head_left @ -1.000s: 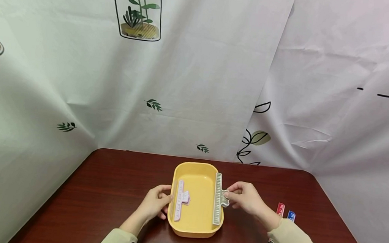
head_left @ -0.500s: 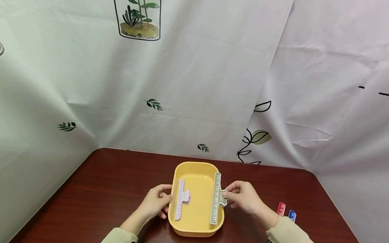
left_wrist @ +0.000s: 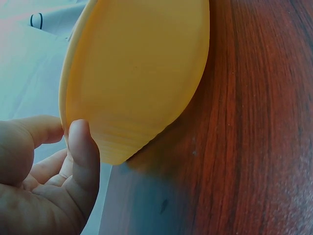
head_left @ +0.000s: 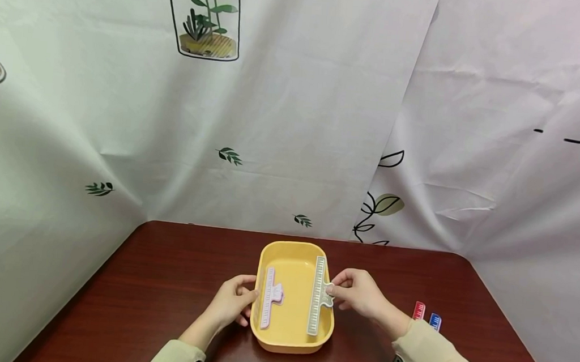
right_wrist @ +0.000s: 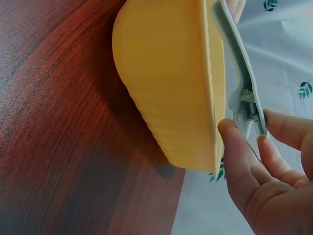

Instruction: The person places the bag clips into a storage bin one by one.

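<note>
Tray (head_left: 291,312) on table (head_left: 174,285), left clip (head_left: 268,297) inside, right clip (head_left: 316,297) seemingly above

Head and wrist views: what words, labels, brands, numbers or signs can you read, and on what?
No text can be read in any view.
Pale green clip: ruler-like marks, too small to read.
Lilac clip: similar marks, too small to read.
Red piece and blue piece: white marks, too small to read.
Backdrop: plant drawings, no words.

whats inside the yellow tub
A lilac clip lies in the yellow tub, along its left side. The right hand holds a pale green clip over the right side, hiding part of the interior. What is beneath either clip cannot be seen.
</note>
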Demonstrator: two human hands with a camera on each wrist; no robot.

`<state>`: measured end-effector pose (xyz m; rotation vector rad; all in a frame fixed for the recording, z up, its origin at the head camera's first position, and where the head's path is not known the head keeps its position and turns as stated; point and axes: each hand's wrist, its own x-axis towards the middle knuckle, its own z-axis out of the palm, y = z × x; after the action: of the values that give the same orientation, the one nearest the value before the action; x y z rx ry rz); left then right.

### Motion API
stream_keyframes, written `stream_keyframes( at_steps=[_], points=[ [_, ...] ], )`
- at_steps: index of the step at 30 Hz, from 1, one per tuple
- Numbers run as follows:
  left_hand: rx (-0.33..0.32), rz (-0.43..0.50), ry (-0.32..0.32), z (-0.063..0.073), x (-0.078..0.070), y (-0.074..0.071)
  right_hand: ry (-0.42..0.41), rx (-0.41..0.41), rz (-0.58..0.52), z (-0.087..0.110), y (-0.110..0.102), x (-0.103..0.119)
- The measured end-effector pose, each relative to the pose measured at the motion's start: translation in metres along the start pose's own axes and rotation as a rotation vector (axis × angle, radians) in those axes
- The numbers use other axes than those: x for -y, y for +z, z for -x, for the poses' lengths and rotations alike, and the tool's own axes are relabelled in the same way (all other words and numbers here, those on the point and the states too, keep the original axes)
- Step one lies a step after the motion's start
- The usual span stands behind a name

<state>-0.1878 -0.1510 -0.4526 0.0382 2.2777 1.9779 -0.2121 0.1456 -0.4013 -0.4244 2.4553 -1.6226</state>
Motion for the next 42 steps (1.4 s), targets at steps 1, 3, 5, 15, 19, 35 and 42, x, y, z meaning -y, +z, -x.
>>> stream_keyframes(
  at_steps=[1,3,5,15,19,35,42],
  points=[
    [0.000,0.000,0.000,0.000,0.000,0.000,0.000,0.001,0.006,0.000,0.000,0.000],
    [-0.001,-0.001,0.001,0.000,0.000,0.000,0.000,0.006,0.016,-0.001,0.001,0.001],
    [-0.002,0.000,0.000,0.000,0.000,0.000,0.004,0.012,0.018,-0.002,0.002,0.002],
    [0.000,0.002,-0.002,0.000,0.001,0.000,0.027,0.026,0.016,-0.005,0.007,0.007],
    [0.001,0.003,0.000,0.000,0.001,0.000,0.025,0.031,0.030,-0.006,0.009,0.008],
    [0.006,0.008,0.006,0.000,0.000,-0.001,0.014,0.078,0.064,-0.011,0.016,0.011],
    [0.003,0.001,0.007,0.000,0.000,-0.001,0.010,0.080,0.079,-0.013,0.018,0.011]
  ],
)
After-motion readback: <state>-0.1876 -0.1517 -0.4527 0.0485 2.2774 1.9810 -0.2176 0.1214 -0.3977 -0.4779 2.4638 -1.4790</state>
